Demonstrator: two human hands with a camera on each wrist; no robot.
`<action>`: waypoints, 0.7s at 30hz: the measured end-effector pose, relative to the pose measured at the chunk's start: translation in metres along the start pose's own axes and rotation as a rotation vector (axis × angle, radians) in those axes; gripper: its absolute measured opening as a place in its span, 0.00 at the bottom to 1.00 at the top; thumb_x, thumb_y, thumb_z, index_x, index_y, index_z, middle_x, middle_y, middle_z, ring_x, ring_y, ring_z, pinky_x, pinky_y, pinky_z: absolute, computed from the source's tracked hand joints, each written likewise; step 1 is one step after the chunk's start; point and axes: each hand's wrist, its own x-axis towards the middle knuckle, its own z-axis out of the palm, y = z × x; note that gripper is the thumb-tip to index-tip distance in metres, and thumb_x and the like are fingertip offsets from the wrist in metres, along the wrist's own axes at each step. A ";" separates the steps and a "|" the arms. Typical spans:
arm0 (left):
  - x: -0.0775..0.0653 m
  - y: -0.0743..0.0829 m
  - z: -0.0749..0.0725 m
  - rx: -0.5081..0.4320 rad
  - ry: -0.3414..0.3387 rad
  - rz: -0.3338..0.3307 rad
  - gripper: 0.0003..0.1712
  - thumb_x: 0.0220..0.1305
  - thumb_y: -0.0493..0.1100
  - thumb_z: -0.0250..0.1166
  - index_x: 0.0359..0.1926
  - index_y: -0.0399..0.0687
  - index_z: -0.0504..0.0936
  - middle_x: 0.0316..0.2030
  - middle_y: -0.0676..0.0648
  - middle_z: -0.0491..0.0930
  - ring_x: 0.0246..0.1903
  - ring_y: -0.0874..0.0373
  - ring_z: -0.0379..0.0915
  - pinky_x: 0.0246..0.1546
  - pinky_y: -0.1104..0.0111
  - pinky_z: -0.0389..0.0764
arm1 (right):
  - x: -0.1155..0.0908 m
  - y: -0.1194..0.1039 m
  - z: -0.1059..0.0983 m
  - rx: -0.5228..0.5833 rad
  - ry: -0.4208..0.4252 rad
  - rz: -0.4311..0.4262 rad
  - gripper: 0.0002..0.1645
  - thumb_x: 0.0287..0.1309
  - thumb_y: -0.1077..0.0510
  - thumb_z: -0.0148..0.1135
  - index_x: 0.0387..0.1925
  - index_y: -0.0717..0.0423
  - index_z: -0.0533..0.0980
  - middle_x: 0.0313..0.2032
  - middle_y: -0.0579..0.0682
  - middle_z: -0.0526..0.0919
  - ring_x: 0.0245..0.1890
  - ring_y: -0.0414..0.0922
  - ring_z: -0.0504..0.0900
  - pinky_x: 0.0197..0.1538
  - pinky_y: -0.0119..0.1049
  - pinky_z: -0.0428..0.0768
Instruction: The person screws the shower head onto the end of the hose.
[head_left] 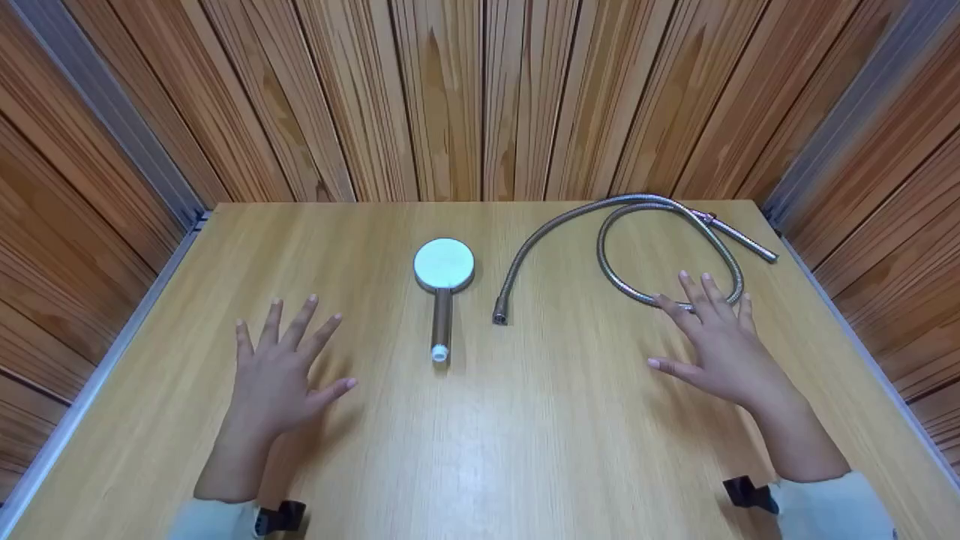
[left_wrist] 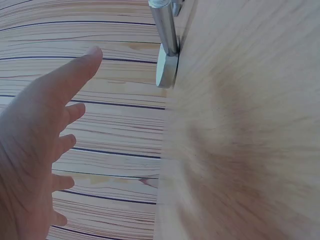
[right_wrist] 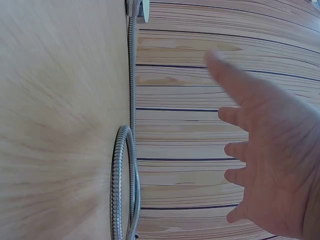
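Observation:
A handheld shower head (head_left: 443, 300) with a round pale face and a metallic handle lies mid-table, its white threaded end toward me. To its right a silver metal shower hose (head_left: 517, 268) lies in a loop, one end fitting beside the shower head and the other at the far right. My left hand (head_left: 277, 386), fingers spread, hovers left of the shower head and holds nothing. My right hand (head_left: 724, 352), also spread, is over the table by the near side of the hose loop, its fingertips overlapping it in the head view; the right wrist view shows the hand apart from the hose (right_wrist: 118, 185).
The wooden table (head_left: 480, 465) has a metal rail (head_left: 105, 382) along its left edge. Wood-plank walls (head_left: 450, 97) rise behind it and at both sides. Small black devices (head_left: 281, 517) are strapped at both sleeve cuffs.

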 end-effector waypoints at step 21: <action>0.004 0.005 0.005 -0.230 0.113 -0.001 0.45 0.48 0.61 0.74 0.68 0.58 0.71 0.67 0.38 0.65 0.64 0.38 0.59 0.59 0.30 0.54 | 0.014 -0.007 0.008 0.112 0.100 -0.127 0.52 0.39 0.52 0.81 0.68 0.50 0.67 0.71 0.63 0.57 0.70 0.65 0.54 0.61 0.71 0.61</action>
